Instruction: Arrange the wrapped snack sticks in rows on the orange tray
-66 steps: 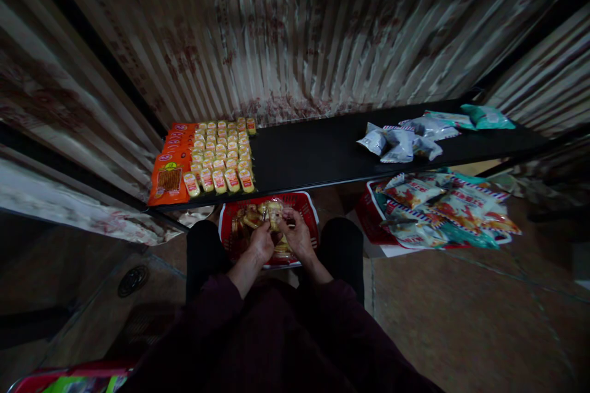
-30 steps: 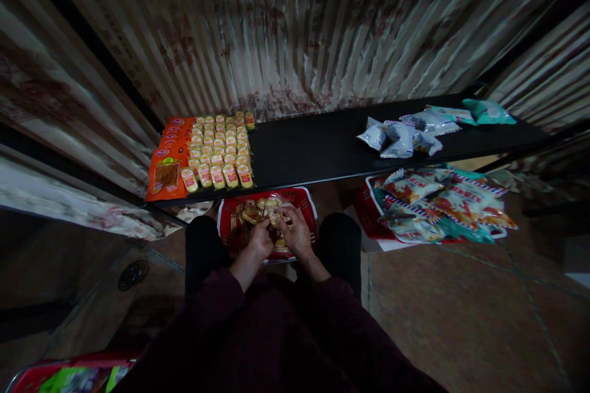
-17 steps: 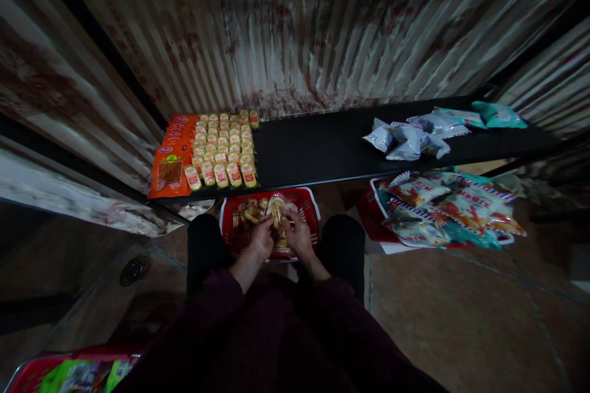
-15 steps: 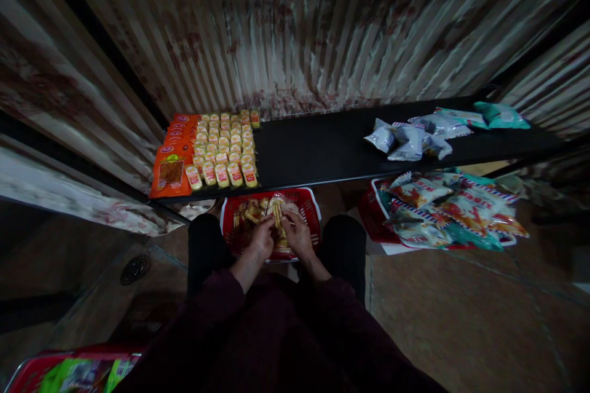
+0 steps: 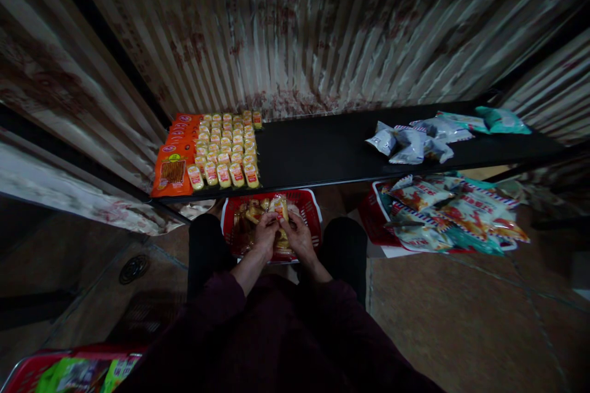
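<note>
Packet [image 5: 279, 204] newly turned in hands [image 5: 266, 234], black shelf [image 5: 313, 150], pleated curtain [image 5: 318, 31], brown floor [image 5: 442, 313]

Open shelf [image 5: 313, 150] between cakes [image 5: 224, 158] and bags [image 5: 409, 147]

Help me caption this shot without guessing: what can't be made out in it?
All in the head view:
Held packet: part of its lower end, covered by the left hand and right hand; its print, too small.
Middle basket: its bottom, hidden by loose packets and the hands.
Back orange bag: most of it, covered by the orange bags in front.
Lower-left basket: its near side, cut off by the picture's bottom edge.
</note>
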Available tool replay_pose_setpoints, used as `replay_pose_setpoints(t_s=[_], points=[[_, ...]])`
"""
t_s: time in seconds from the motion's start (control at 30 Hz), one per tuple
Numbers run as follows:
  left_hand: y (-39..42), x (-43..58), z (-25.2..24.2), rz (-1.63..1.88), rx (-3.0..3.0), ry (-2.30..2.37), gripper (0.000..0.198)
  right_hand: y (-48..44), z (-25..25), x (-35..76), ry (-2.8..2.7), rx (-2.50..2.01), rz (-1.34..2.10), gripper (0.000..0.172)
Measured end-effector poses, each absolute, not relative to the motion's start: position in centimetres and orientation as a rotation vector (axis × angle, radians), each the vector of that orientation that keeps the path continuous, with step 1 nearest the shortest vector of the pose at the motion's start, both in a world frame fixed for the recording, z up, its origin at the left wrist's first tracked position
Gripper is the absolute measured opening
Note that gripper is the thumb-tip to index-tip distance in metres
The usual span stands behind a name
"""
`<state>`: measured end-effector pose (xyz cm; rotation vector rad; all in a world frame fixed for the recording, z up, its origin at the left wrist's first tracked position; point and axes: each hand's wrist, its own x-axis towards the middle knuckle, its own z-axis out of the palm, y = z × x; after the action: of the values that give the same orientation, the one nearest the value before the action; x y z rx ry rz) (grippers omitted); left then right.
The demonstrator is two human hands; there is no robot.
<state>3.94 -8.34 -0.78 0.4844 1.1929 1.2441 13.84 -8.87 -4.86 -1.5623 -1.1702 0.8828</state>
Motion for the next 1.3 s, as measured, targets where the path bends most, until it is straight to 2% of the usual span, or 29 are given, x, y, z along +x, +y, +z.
replay_pose_setpoints(t_s=[0.2, 0.4, 1.3], points=[[-8.0, 4.1, -0.5, 1.258, 0.528, 1.289, 0.028, -8.7, -3.4, 13.7, -1.049, -1.467, 1.035, 0.05], [-7.8, 4.0, -0.2, 1.277, 0.604, 1.276, 0.026, -8.6, -2.6, 13.7, -1.078, -1.467, 0.947, 0.044], [-1.9, 4.4, 4.5, 1.435, 0.801, 1.322, 0.039, -1.5, 1.8, 13.8, -1.224, -1.483, 0.814, 0.044]])
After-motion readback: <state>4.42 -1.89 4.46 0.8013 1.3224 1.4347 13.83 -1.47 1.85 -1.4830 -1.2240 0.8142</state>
